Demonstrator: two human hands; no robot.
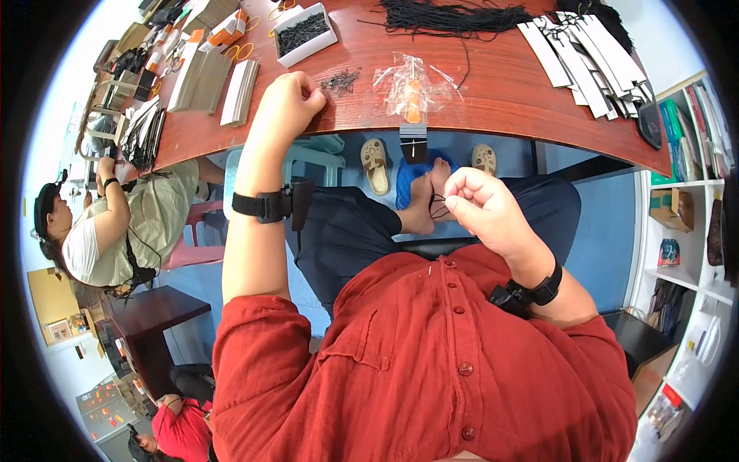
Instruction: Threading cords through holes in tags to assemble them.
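My left hand [291, 104] rests at the table's near edge with its fingers curled. Whether anything is between them is hidden. Just right of it lies a small loose pile of thin black pieces [339, 82]. My right hand [486, 209] is raised over my lap, thumb and fingertips pinched together on a thin black cord [436, 206] that hangs in a small loop. Between the hands, a small dark block with grey layers [413, 144] juts out from the table edge. Behind it, crumpled clear plastic [400, 81] lies around an orange strip [414, 98].
A white box of black pieces [302, 32] stands at the back. Grey strip stacks [202, 81] are on the left. A black cord bundle [450, 17] and corded white strips [581, 61] lie at right, near a black phone-like object [649, 125]. Another person [115, 223] sits left.
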